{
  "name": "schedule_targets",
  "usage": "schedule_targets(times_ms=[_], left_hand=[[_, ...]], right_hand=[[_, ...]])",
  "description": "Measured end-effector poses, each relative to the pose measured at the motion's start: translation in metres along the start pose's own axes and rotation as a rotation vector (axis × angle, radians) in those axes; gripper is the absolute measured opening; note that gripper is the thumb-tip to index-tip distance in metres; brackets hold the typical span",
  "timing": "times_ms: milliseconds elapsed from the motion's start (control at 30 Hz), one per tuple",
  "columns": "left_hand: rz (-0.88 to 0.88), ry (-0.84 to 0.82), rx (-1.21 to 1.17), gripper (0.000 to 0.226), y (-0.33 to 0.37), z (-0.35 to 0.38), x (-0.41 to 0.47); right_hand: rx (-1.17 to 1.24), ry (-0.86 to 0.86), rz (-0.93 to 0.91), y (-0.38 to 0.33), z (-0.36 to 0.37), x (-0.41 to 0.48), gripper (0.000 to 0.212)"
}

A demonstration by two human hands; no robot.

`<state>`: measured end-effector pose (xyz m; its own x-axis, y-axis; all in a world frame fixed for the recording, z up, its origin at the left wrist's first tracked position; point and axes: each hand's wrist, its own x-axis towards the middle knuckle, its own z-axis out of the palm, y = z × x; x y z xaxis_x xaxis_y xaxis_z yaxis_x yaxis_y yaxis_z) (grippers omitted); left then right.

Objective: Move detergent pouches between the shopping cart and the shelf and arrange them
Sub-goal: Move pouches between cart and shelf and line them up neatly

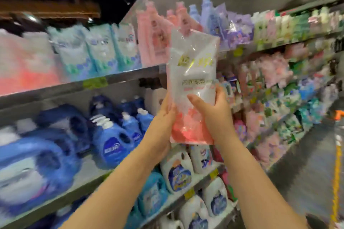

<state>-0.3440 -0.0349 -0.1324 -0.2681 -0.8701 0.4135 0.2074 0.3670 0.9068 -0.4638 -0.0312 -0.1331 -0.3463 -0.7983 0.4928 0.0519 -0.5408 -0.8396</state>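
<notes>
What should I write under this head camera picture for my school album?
Two hands, left and right, hold a white-and-pink detergent pouch upright before shop shelves.

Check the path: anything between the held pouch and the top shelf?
Nothing visible. Left hand and right hand grip the pouch in open air before the top shelf, whose front row looks packed with shelved pouches.
</notes>
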Motion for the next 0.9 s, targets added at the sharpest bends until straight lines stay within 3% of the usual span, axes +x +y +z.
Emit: schedule_targets(times_ms=[133, 300, 400, 533, 633, 733, 800, 900], left_hand=[[0.137, 0.213, -0.024, 0.028, 0.037, -0.068, -0.003], [0.250, 0.471, 0.036, 0.037, 0.076, -0.146, 0.013], [0.308, 0.461, 0.170, 0.064, 0.097, -0.196, 0.034], [0.376, 0.414, 0.340, 0.098, 0.135, -0.245, 0.074], [0.356, 0.438, 0.318, 0.102, 0.162, -0.273, 0.094], [0.300, 0.443, 0.346, 0.091, 0.183, -0.299, 0.105], [0.273, 0.455, 0.435, 0.083, 0.194, -0.319, 0.110], [0.235, 0.407, 0.549, 0.089, 0.205, -0.354, 0.117]], right_hand=[[0.057, -0.178, -0.079, -0.013, 0.086, 0.008, 0.094], [0.154, -0.356, -0.132, -0.028, 0.185, 0.033, 0.097], [0.226, -0.420, -0.213, -0.030, 0.236, 0.056, 0.085], [0.229, -0.471, -0.313, -0.030, 0.299, 0.097, 0.088], [0.261, -0.515, -0.353, -0.035, 0.343, 0.124, 0.074], [0.291, -0.554, -0.361, -0.038, 0.385, 0.141, 0.075], [0.313, -0.585, -0.306, -0.037, 0.414, 0.149, 0.072], [0.360, -0.654, -0.184, -0.032, 0.456, 0.158, 0.070]])
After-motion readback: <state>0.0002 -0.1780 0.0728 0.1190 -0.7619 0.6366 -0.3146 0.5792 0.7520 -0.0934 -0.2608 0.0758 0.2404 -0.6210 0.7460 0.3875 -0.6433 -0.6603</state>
